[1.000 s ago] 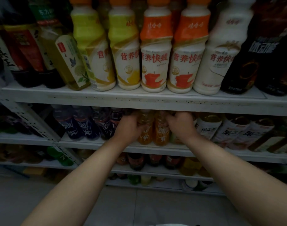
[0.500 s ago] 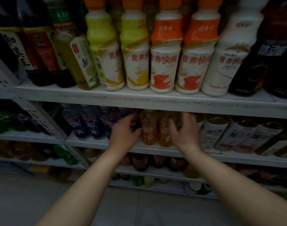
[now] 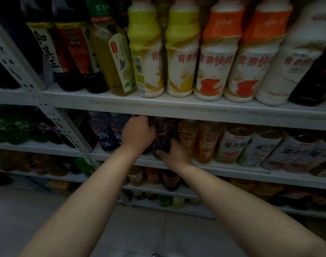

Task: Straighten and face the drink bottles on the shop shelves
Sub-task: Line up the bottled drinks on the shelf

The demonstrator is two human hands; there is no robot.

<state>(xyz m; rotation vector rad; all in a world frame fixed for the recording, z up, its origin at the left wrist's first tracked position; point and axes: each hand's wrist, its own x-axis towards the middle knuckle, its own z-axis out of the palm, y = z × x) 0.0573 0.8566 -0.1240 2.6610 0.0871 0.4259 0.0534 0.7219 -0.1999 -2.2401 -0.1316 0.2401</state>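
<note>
Purple-black is the colour to look for: the dark bottle [image 3: 161,135] sits in the front row of the second shelf [image 3: 232,170], touching or just beside the two orange drink bottles [image 3: 188,138] on its right. Both your hands are on it. Your left hand [image 3: 138,135] is curled round its upper part, tucked right under the lip of the top shelf [image 3: 158,108]. Your right hand [image 3: 174,154] grips it low down near the base, fingers wrapped round the front. It's dim and smeary there, so honestly I can't tell which way its label points or whether it stands dead upright.

Just left of your left hand are the blue-label bottles [image 3: 106,134], and right of the orange ones come the white tea bottles [image 3: 234,143] with black characters facing out.

Up top, the two yellow-shouldered bottles [image 3: 182,52] stand next to the two orange-shouldered bottles [image 3: 217,52], then a plain white bottle [image 3: 292,62]. The left yellow one is turned so its barcode shows instead of the red lettering. Left of that, a green tea bottle [image 3: 114,62] looks tilted toward it, beside some dark-capped bottles [image 3: 73,52].

Lower shelves hold more bottles, too dark to make out. Pale tile floor [image 3: 140,229] is below your arms.
</note>
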